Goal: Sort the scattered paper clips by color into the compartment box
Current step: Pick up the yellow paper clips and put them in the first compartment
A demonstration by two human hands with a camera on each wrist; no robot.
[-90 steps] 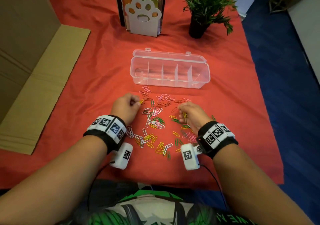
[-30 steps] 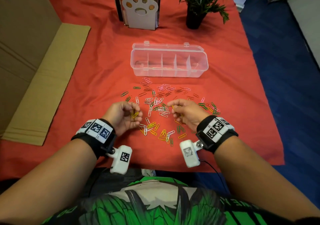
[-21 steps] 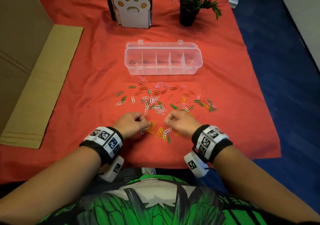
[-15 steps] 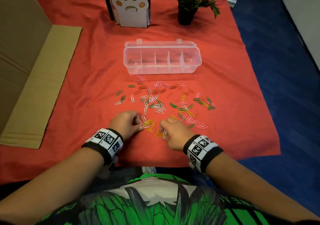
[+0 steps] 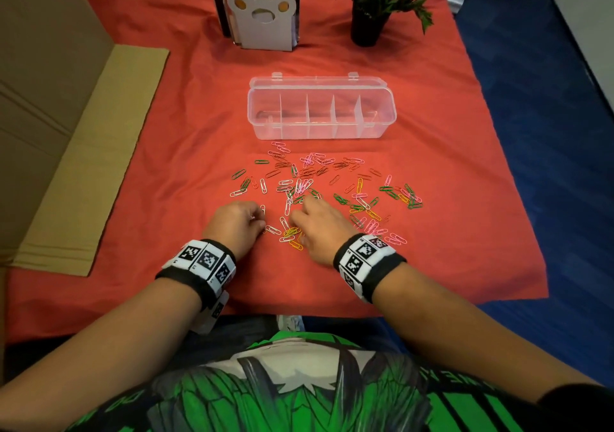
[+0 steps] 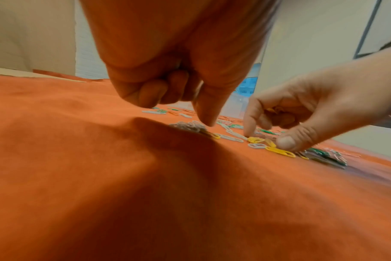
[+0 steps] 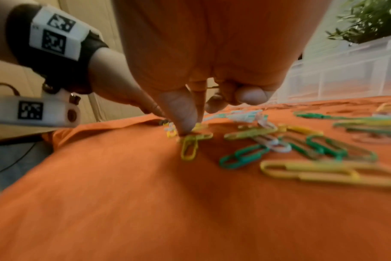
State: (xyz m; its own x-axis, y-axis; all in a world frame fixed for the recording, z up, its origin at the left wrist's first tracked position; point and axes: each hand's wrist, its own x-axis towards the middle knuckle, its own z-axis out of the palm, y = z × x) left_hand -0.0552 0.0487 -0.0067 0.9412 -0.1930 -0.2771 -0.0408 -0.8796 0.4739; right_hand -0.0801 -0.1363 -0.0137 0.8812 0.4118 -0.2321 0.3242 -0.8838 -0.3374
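Both hands low over the paper clips (image 5: pixel 319 192) on the red worktop (image 5: pixel 465 232), compartment box (image 5: pixel 321 112) beyond them.
Right hand (image 5: pixel 320 228) presses thumb and forefinger around yellow clips (image 7: pixel 190 146) — the left wrist view shows more tucked in its palm; left hand (image 5: pixel 234 225) curled, contents unclear.

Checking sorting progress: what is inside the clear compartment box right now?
The compartment box shows only its white dividers and the red cloth through its clear walls; no clips appear inside. Its compartment floors near the front wall are partly blurred, so a stray clip cannot be ruled out.
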